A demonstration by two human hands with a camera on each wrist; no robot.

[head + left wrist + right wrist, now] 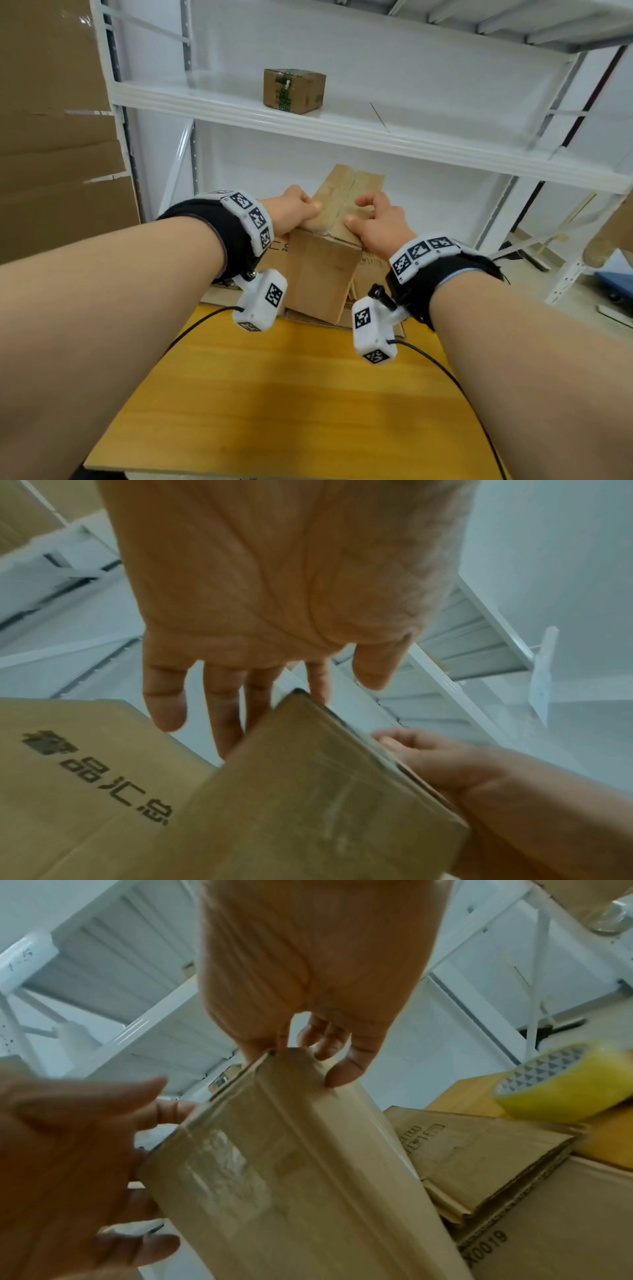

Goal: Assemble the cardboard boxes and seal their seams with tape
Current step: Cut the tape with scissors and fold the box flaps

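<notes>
I hold a brown cardboard box (322, 270) tilted above the table, its closed top flaps facing up and away. My left hand (308, 210) grips the box's left top edge, thumb on top and fingers down the far side (226, 723). My right hand (363, 214) holds the right top edge with curled fingers (346, 1069) and its thumb at the near corner. A strip of clear tape (222, 1158) shows on the box face (291, 1177). The box (308, 791) fills the lower part of the left wrist view. A yellow tape roll (565, 1083) lies to the right on stacked cardboard.
Flattened cardboard boxes (479, 1150) lie under and right of the held box, on the wooden table (291, 394). A white shelf (376, 137) runs above, with a small taped box (294, 90) on it. Large cardboard sheets (51, 137) stand at the left.
</notes>
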